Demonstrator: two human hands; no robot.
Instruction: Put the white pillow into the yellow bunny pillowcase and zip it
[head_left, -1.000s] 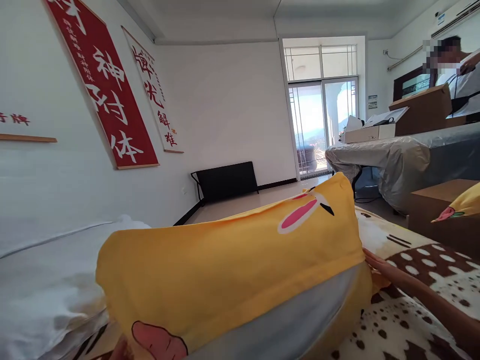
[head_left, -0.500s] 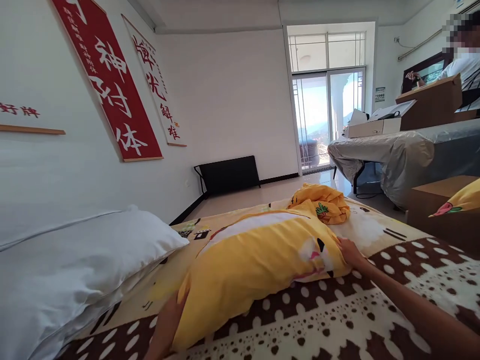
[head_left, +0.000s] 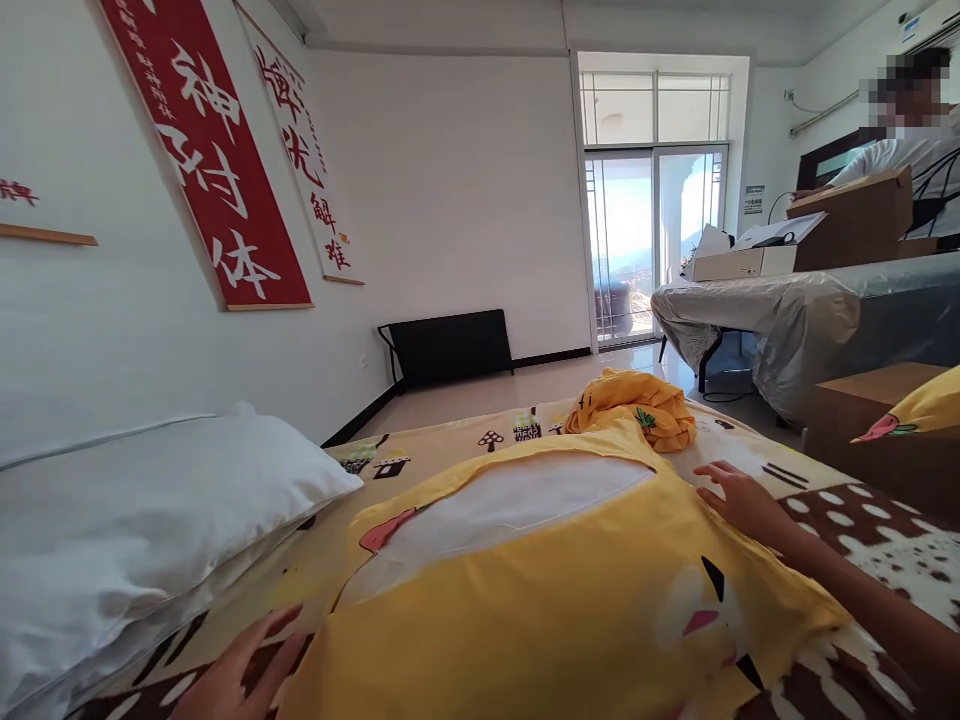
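Observation:
A yellow pillowcase point(head_left: 517, 610) with a cartoon face printed at its right end lies in front of me on a patterned blanket. Through the long slit in its upper side shows a white pillow point(head_left: 525, 505). My left hand point(head_left: 244, 665) is at the pillowcase's left end, fingers spread, holding nothing. Beside the far right corner, my right hand point(head_left: 742, 505) has its fingers apart and lies over the edge of the cloth. Whether its underside touches the pillowcase I cannot tell.
A white pillow point(head_left: 157, 540) rests at the left. Crumpled yellow fabric point(head_left: 634, 405) lies beyond the pillowcase on the blanket point(head_left: 892, 530). At the right are a cardboard box point(head_left: 870, 420), a plastic-covered table point(head_left: 780, 295) with boxes, and a person point(head_left: 911, 150). A black folded panel point(head_left: 450, 348) leans by the wall.
The pillowcase has come nearer to me and lies flatter, its slit turned more upward. Both hands have let go of its ends, and their fingers have spread.

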